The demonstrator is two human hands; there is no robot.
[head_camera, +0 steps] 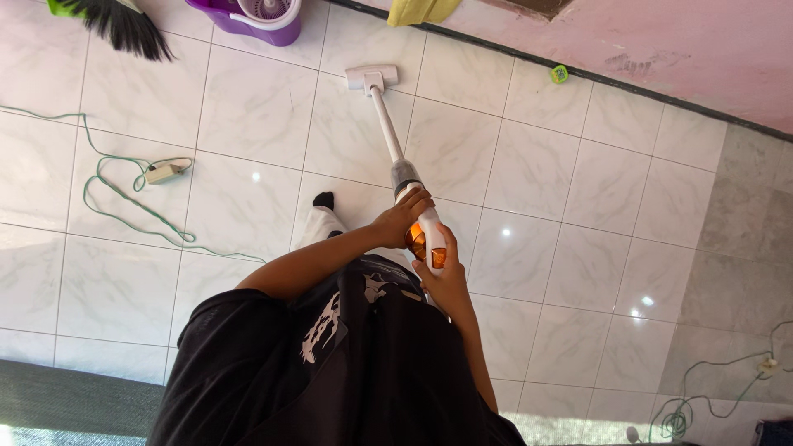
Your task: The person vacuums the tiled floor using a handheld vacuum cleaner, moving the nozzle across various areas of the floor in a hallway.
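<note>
Head view, looking straight down the body. Item: a white stick vacuum [402, 165] with an orange dust chamber, held in both hands. The left hand [402, 217] is wrapped over the upper body of the machine, fingers curled shut around the casing just above the orange chamber. The right hand [446, 281] closes on the rear end, below the chamber, nearest the torso. From the grip the tube runs away from the body to the floor head [372, 78], which sits flat on the pale marble-look tile floor [578, 215], near the dark skirting line under the pink wall [661, 41].

Beyond the floor head: a purple spin-mop bucket [248, 16] and black broom bristles [124, 29]. Well off to the left of the grip, a green cable [124, 198] loops across the tiles to a small adapter block [165, 172]. A second green cable [710, 388] coils off to the right, nearer the body.

Risks, as judged: a sweep to the left could draw in or snag the loose cable; a forward push could knock the floor head into the bucket or the skirting; a foot could catch a cable loop.

Hard to make out: the right palm and handle are partly masked by the black shirt; any trigger is hidden; only one socked foot [324, 201] shows; the bucket, broom and a yellow cloth at the top edge are cut off.
</note>
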